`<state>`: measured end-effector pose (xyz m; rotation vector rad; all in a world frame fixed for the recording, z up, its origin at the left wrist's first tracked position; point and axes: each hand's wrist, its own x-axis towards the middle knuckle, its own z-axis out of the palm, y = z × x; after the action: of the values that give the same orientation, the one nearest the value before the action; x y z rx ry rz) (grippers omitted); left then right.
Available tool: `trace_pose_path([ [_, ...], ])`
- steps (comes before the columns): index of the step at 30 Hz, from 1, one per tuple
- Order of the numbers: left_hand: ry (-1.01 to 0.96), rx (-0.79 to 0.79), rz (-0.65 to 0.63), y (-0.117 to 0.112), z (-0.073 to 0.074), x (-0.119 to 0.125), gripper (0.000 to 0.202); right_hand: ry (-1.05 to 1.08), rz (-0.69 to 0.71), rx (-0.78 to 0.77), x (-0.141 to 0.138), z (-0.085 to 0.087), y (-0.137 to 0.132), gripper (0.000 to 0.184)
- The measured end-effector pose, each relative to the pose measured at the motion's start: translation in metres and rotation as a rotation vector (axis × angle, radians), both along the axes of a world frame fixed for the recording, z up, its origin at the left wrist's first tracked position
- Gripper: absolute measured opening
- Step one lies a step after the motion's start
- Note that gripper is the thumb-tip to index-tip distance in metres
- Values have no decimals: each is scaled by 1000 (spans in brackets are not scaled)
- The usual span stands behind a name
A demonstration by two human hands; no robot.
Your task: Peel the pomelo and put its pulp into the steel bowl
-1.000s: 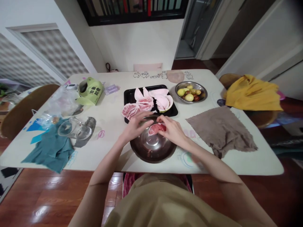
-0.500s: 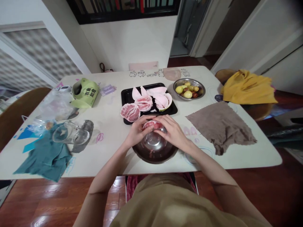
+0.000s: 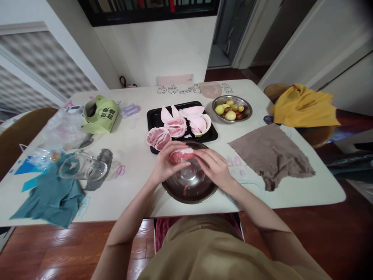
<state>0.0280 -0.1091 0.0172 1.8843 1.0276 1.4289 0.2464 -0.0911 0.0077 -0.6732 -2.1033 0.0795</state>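
My left hand point(image 3: 166, 165) is closed around a reddish-pink pomelo segment point(image 3: 178, 156) with white membrane along its top edge. At the segment's right end, the fingertips of my right hand point(image 3: 215, 168) pinch together on it; I cannot tell whether they grip flesh or only membrane. Both hands are over a wide steel bowl point(image 3: 190, 199) near the table's front edge, with small pink bits inside. Just beyond, a black tray point(image 3: 214, 137) bears large pomelo pieces point(image 3: 159, 138) and thick pale peel point(image 3: 199, 123), one end of it green.
A steel bowl of small fruit point(image 3: 232, 110) stands behind right, near a brown cloth point(image 3: 271, 153). To the left are a glass jug point(image 3: 83, 166) lying on its side, a teal cloth point(image 3: 54, 198), plastic bags point(image 3: 62, 130) and a green paper bag point(image 3: 101, 114).
My right hand has shifted right and slightly down, away from the left hand. The segment has turned to show more red flesh, still in my left hand. The view has moved slightly.
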Motion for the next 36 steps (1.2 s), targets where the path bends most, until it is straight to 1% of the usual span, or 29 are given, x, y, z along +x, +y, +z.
trace_pose_path([
  [1,56,45,10,0,1,0,43,10,19,16,0,0,-2,34],
  [3,133,95,26,-1,3,1,42,46,57,23,-1,1,-6,37],
  [7,151,111,30,-2,4,0,35,198,113,-76,-4,6,-11,36],
  [10,122,78,10,-2,4,0,36,225,133,-126,-4,9,-10,35],
  [16,88,-14,-18,-5,2,-1,33,141,115,-20,0,3,-7,49],
  [20,106,-84,-47,-7,-1,-4,34,157,127,-23,1,3,-7,51],
  [23,137,-96,-83,-7,-1,-5,34,184,153,-21,2,5,-7,51],
  [28,175,-44,-107,-7,2,-4,36,223,143,-25,2,5,-8,42],
  [30,192,-40,-93,-7,2,-4,38,226,108,-43,1,4,-9,36],
  [33,193,-48,-61,-9,1,-3,39,268,16,-84,-2,3,-10,25],
  [34,190,-49,-50,-9,0,-3,38,279,1,-92,-2,2,-10,21],
  [36,196,-36,-39,-10,0,-2,36,263,14,-78,-3,2,-10,17],
])
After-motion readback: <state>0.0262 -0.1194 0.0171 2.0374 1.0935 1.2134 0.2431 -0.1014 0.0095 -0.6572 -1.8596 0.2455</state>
